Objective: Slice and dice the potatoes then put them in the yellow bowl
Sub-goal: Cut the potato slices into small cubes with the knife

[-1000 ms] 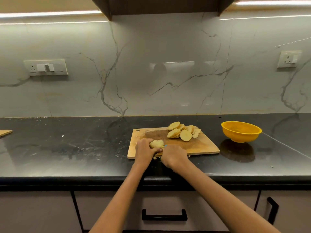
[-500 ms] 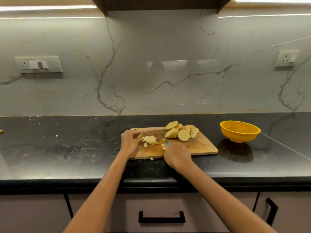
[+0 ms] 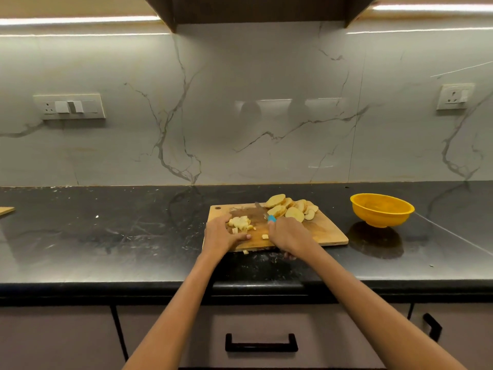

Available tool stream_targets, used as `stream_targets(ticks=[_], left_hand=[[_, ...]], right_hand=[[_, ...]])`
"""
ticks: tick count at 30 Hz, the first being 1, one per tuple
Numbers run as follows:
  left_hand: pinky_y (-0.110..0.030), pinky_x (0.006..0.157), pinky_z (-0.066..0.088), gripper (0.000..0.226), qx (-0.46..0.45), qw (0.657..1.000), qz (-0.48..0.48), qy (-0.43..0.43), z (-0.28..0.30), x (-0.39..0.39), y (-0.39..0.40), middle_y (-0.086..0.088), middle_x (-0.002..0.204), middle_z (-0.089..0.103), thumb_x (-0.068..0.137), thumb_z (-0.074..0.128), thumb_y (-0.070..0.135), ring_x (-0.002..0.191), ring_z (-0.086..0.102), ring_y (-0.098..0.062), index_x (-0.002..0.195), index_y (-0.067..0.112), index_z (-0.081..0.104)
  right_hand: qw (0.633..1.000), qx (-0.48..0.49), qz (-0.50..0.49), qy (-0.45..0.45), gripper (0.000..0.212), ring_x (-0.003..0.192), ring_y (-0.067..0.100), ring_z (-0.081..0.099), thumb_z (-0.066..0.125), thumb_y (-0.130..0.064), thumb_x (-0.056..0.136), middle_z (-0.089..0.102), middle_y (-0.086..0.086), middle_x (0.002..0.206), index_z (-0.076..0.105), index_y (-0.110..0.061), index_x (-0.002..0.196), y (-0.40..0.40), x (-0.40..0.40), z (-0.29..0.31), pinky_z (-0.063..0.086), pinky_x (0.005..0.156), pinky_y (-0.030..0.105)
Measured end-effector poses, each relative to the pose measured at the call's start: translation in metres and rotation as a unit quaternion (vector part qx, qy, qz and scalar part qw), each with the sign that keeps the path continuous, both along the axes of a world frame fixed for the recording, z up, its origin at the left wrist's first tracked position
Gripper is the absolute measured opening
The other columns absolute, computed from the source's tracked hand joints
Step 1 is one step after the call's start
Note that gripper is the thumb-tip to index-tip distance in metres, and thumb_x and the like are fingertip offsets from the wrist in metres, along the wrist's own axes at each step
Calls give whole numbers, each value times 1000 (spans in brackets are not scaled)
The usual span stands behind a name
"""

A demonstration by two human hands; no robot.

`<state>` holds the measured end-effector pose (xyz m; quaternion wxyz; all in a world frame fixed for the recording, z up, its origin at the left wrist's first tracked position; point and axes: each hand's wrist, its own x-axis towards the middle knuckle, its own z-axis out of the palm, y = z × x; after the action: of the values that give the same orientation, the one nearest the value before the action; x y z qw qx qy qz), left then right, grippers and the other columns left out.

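the right hand [image 3: 289, 233] covers nearly all of the knife [image 3: 266, 214]: only a bit of blue handle and part of the blade show past it, and the blade is hard to make out against the dark stain on the cutting board [image 3: 328, 233]. the left hand [image 3: 222, 233] hides the board's near-left corner. a wooden board [image 3: 6, 210] is cut off by the left edge. the diced potato [image 3: 240, 222] is too small to count. the yellow bowl [image 3: 381, 209] shows no clear contents.

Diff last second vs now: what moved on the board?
The left hand came off the potato piece, now diced pieces beside its fingers. The right hand keeps holding the knife. Slice pile, cutting board and yellow bowl unchanged.
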<state>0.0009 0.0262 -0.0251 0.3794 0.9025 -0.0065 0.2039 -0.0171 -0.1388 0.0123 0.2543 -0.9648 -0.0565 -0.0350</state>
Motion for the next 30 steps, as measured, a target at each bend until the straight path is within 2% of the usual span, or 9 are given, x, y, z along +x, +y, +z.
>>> stream_targets(ticks=[2, 4, 11, 15, 18, 20, 22, 25, 30], left_hand=[[-40, 103, 39, 87, 36, 999, 22, 13, -3, 3, -12, -9, 127, 57, 61, 80, 52, 120, 48, -27, 132, 13, 50], [-38, 108, 29, 93, 62, 997, 53, 17, -6, 5, -21, -9, 139, 44, 65, 76, 55, 130, 35, -27, 139, 13, 38], [-36, 99, 36, 84, 113, 992, 53, -12, -5, 8, -44, -5, 141, 35, 70, 72, 55, 127, 32, -24, 136, 16, 40], [-30, 89, 39, 59, 87, 989, 98, -62, 1, 13, -24, -7, 129, 47, 75, 73, 42, 118, 42, -22, 122, 13, 54], [-34, 87, 41, 47, 70, 992, 101, -17, 7, 11, -5, -11, 113, 55, 73, 75, 42, 109, 50, -27, 106, 11, 61], [-33, 76, 39, 31, 62, 994, 88, -1, 8, 7, 1, -5, 89, 54, 71, 78, 40, 92, 53, -24, 71, 24, 51], [-27, 63, 32, 47, 60, 996, 70, -12, 5, 5, 1, 4, 68, 48, 70, 80, 36, 74, 49, -19, 57, 26, 35], [-25, 58, 28, 43, 56, 995, 68, -36, -1, 9, 1, 6, 56, 43, 73, 78, 28, 64, 46, -16, 57, 18, 40], [-24, 54, 32, 38, 29, 996, 77, -27, 1, 33, 0, 5, 56, 45, 75, 77, 27, 60, 44, -14, 53, 14, 49]], right_hand=[[998, 46, 19, 36, 41, 54, 14, 55, 28, -33, 103, 57, 6, 70, 55, -2, 100, -4, 0, 2, 44, 48, 22], [996, 62, 17, 58, 40, 49, 13, 51, 27, -34, 103, 56, 8, 72, 52, -2, 102, -7, -2, 5, 43, 43, 21], [998, 13, 2, 56, 46, 49, 13, 55, 26, -37, 103, 62, 11, 74, 55, 0, 102, -25, -12, 14, 42, 42, 20], [998, 9, -4, 57, 43, 49, 13, 55, 28, -36, 103, 60, 8, 72, 53, -3, 95, -30, -13, 12, 43, 42, 20], [996, 8, -1, 91, 40, 50, 13, 53, 29, -35, 103, 59, 8, 73, 50, -5, 87, -28, -18, 6, 41, 42, 20], [996, 5, 1, 94, 37, 51, 13, 53, 31, -33, 103, 57, 7, 71, 49, -7, 82, -20, -18, 2, 41, 42, 20], [997, -15, -2, 72, 34, 54, 15, 55, 34, -29, 102, 55, 4, 68, 50, -8, 80, -8, -14, -2, 45, 49, 23], [997, -49, 18, 50, 29, 73, 20, 57, 37, -27, 100, 51, 2, 68, 55, -9, 86, 15, -6, -3, 49, 71, 31], [996, -76, 47, 25, 26, 79, 18, 56, 44, -23, 97, 58, 6, 89, 59, -4, 105, 36, 19, -1, 44, 68, 28]])
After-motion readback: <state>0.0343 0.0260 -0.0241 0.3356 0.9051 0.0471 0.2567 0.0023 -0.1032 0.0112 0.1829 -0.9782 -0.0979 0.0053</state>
